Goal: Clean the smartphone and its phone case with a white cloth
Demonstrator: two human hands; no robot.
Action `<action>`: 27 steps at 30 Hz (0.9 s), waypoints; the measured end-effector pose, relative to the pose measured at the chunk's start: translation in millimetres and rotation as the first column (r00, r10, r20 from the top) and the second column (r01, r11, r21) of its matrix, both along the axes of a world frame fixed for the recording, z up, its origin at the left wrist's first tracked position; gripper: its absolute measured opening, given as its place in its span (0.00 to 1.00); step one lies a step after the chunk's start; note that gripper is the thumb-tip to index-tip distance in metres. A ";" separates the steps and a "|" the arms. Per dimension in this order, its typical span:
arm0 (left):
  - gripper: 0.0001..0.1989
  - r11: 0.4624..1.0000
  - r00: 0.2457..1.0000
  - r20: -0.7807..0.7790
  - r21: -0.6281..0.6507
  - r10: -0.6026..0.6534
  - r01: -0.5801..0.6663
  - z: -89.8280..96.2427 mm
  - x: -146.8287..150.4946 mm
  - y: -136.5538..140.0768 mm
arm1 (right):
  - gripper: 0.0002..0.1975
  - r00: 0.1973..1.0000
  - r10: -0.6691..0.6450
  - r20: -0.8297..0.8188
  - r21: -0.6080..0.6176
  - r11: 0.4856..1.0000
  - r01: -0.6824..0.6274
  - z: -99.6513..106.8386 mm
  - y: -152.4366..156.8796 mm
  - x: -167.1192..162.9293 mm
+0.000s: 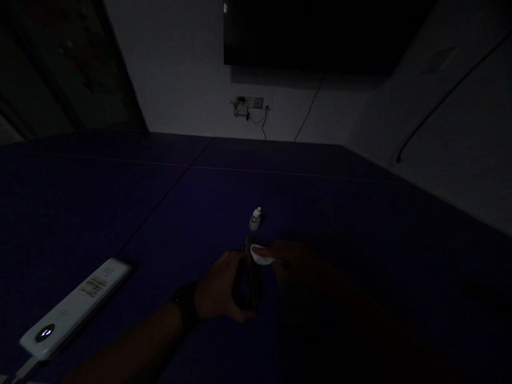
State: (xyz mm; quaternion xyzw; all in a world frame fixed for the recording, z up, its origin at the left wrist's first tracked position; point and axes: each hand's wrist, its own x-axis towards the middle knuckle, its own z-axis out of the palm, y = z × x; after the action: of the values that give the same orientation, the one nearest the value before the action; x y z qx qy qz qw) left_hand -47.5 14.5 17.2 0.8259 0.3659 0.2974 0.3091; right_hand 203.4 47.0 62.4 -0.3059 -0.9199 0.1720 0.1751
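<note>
My left hand, with a dark band at the wrist, grips a thin dark slab by its ends. The slab stands almost edge-on to me; the dim light hides its exact kind. In my right hand is a small white wiping pad, pinched by the fingers and pressed to the slab's upper right side. Just beyond both hands, a small clear dropper bottle with a white cap stands upright on the dark blue surface.
To the left lies a white power bank with a lit display and a cable at its near end. Against the far wall are a socket strip with cords and a large dark screen. The room is very dim.
</note>
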 end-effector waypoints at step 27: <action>0.53 1.000 1.000 -0.008 -0.023 0.003 -0.003 -4.9 -1.0 2.0 | 0.25 0.988 0.157 -0.009 0.102 0.983 -0.155 -29.5 40.2 -12.2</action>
State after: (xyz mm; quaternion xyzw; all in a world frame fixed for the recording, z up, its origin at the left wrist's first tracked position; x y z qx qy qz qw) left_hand -48.5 16.5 12.2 0.8230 0.3719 0.2903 0.3163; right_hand 191.2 87.2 32.9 -0.2223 -0.9470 0.1409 0.1842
